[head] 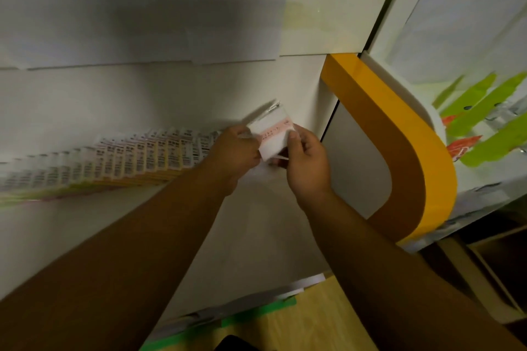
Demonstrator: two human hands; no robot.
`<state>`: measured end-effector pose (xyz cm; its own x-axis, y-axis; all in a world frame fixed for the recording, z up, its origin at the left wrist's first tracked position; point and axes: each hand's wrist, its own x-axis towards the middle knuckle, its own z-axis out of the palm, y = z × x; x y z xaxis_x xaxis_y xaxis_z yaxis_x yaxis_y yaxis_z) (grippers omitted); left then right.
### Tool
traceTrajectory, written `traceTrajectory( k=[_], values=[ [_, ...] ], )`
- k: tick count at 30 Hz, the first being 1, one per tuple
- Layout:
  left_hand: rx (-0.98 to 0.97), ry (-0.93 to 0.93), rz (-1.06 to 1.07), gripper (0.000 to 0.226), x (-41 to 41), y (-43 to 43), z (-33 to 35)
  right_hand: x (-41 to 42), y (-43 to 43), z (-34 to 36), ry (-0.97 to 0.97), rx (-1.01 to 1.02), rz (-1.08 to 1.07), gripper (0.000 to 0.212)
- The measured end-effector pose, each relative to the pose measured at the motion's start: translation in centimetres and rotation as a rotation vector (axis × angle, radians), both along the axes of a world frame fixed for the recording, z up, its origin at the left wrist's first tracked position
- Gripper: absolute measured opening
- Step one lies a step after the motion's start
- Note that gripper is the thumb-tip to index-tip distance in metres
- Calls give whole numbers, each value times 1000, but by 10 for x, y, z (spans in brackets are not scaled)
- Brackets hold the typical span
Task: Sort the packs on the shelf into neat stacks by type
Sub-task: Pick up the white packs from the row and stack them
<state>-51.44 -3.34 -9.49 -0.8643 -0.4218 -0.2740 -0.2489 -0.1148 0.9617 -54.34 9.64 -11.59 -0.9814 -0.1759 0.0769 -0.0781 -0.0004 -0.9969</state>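
Observation:
A small bundle of flat clear packs with a white card and a pink stripe [275,134] is held upright between both hands above the white shelf [256,222]. My left hand [236,151] grips its left edge and my right hand [306,159] grips its right edge. A long leaning row of similar packs with printed labels and yellow bottoms [137,159] stretches to the left along the shelf's back wall, and its right end reaches my left hand. The picture is blurred by motion.
A yellow curved trim [410,151] borders the shelf on the right. Beyond it hang green and red packs [484,122] on a white display. Green tape [256,313] and a wooden floor show below the shelf's front edge.

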Motion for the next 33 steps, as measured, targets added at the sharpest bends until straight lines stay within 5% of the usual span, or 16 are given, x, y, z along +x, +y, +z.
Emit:
traceTrajectory(
  k=[6, 11, 16, 20, 24, 33],
  values=[
    [81, -44, 125, 29, 7, -17, -7, -9, 2, -2, -52, 70, 7, 28],
    [108, -33, 190, 37, 10, -27, 4, -31, 4, -25, 13, 608, 8, 41],
    [60, -8, 221, 41, 10, -23, 13, -33, -11, -42, 205, 957, 345, 76],
    [29, -27, 219, 40, 13, -16, 12, -36, -15, -45, 110, 984, 380, 64],
    [3, -39, 216, 40, 17, -15, 12, -38, -1, -40, 265, 1120, 293, 45],
    [-16, -80, 268, 39, 23, -3, 10, -34, 8, -43, 413, 1250, 225, 66]
  ],
)
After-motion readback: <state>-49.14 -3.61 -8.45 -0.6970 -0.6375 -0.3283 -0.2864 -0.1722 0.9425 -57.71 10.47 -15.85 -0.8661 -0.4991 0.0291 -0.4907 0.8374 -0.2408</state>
